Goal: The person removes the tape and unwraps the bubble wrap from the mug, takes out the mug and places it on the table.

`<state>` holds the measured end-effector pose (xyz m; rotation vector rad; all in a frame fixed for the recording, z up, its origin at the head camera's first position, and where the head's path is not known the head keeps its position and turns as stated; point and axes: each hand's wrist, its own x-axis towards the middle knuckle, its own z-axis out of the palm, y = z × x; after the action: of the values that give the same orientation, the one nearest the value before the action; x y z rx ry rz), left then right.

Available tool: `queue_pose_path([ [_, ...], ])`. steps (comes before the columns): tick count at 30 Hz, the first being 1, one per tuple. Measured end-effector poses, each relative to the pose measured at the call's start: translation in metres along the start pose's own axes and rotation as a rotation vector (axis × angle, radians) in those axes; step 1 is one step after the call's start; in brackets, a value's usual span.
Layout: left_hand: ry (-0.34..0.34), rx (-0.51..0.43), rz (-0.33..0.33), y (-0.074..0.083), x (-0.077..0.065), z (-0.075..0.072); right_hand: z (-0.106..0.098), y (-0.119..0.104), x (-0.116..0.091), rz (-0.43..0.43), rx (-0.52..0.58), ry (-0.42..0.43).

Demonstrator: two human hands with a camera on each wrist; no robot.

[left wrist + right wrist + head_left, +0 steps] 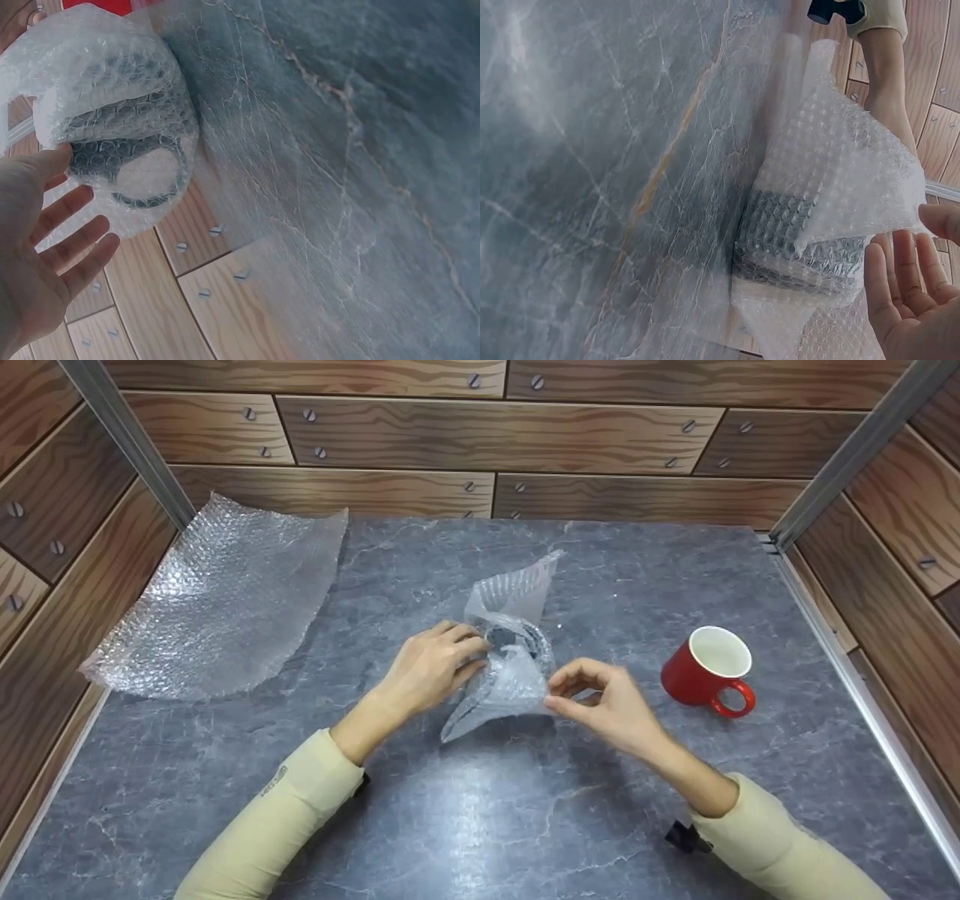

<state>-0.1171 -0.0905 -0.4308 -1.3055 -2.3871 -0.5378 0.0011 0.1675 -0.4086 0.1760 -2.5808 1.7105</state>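
A dark mug (124, 154) lies inside bubble wrap (517, 682) at mid-table; its handle shows through the plastic in the left wrist view. My left hand (439, 660) is at the left side of this bundle, one digit touching the wrap and the other fingers loosely extended. On the other side, my right hand (611, 705) pinches an edge of the wrap between thumb and fingers. One flap of plastic sticks up toward the back, and another folds over the near side. The bundle partly hides the left fingertips.
A red mug (697, 667) with a white inside stands upright to the right, handle toward the near right. At the back left lies a large flat bubble wrap sheet (240, 600). Wood-patterned walls (495, 435) and metal rails (870, 705) bound the grey marbled table (420, 825).
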Motion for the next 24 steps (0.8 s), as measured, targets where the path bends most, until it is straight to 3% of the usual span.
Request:
queue_pose_path([
  [14,-0.033,0.006,-0.017,0.001,0.000,-0.001,0.004,-0.001,-0.016,-0.036,-0.054,-0.035],
  [24,-0.033,-0.002,-0.020,0.001,0.001,-0.001,0.006,0.004,-0.024,-0.120,-0.100,-0.077],
])
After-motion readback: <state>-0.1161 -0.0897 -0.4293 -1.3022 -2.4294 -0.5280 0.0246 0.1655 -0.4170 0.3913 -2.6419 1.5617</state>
